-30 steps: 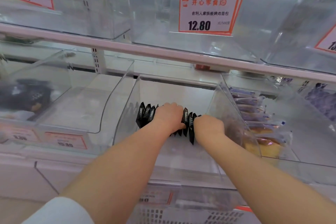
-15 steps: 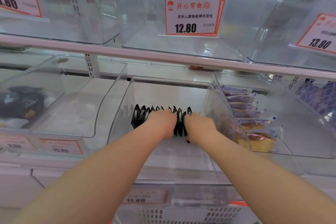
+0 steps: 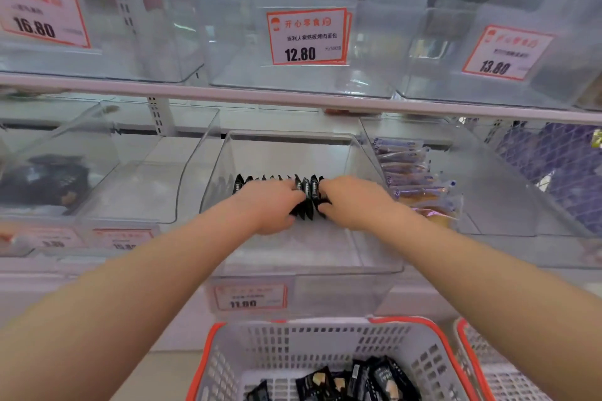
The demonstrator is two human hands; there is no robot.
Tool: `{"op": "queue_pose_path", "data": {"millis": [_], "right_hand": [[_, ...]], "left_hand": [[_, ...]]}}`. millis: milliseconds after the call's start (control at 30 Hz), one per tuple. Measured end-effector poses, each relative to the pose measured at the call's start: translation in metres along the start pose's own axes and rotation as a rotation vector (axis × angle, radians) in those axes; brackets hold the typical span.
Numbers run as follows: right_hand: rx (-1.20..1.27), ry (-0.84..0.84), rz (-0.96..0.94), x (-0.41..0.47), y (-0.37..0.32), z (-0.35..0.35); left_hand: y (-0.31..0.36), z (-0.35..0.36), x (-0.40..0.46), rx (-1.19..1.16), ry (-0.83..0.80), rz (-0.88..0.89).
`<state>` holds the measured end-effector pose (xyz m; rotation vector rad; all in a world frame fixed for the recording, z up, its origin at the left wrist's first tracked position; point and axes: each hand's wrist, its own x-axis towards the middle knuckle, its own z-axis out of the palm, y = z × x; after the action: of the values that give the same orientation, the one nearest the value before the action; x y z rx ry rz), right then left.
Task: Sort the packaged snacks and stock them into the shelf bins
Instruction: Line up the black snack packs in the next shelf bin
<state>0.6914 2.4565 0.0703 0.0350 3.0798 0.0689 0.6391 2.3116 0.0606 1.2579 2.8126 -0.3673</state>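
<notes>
Black snack packets [image 3: 306, 195] gripped upright by both hands [image 3: 350, 202] inside clear shelf bin [image 3: 293, 251].

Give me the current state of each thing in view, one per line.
Black snack packs: standing on edge in a row, in the middle bin.
Left hand: gripping the row.
Right hand: gripping the row's right end.
Middle bin: front part bare.
Right bin: holds purple-wrapped packs.
Basket: black packs remain inside.
Upper middle bin: contents unclear.
</notes>
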Motion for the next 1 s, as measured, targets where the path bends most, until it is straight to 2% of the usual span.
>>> {"op": "queue_pose_path", "data": {"millis": [133,200,267,333,500,667,833,1000], "right_hand": [[0.16,0.216,-0.219,-0.079,0.016,-0.026],[0.299,0.224,-0.282,-0.121,0.024,-0.023],[0.366,0.166,-0.284,-0.151,0.033,-0.005],[0.383,0.101,-0.232,-0.171,0.04,0.025],[0.356,-0.198,-0.106,-0.203,0.058,0.111],[0.467,-0.347,0.013,-0.22,0.083,0.201],[0.425,-0.557,0.055,-0.238,0.104,0.299],[0.271,-0.621,-0.029,-0.247,0.095,0.369]], "left_hand": [[0.021,-0.029,-0.045,0.035,0.283,0.158],[0.041,-0.033,-0.074,0.022,0.38,0.268],[0.066,-0.025,-0.1,-0.034,0.406,0.346],[0.095,-0.005,-0.115,-0.045,0.317,0.39],[0.156,0.065,-0.109,-0.036,-0.139,0.38],[0.205,0.143,-0.081,-0.087,-0.409,0.34],[0.248,0.219,-0.07,-0.167,-0.552,0.255],[0.27,0.283,-0.079,-0.273,-0.677,0.167]]}}
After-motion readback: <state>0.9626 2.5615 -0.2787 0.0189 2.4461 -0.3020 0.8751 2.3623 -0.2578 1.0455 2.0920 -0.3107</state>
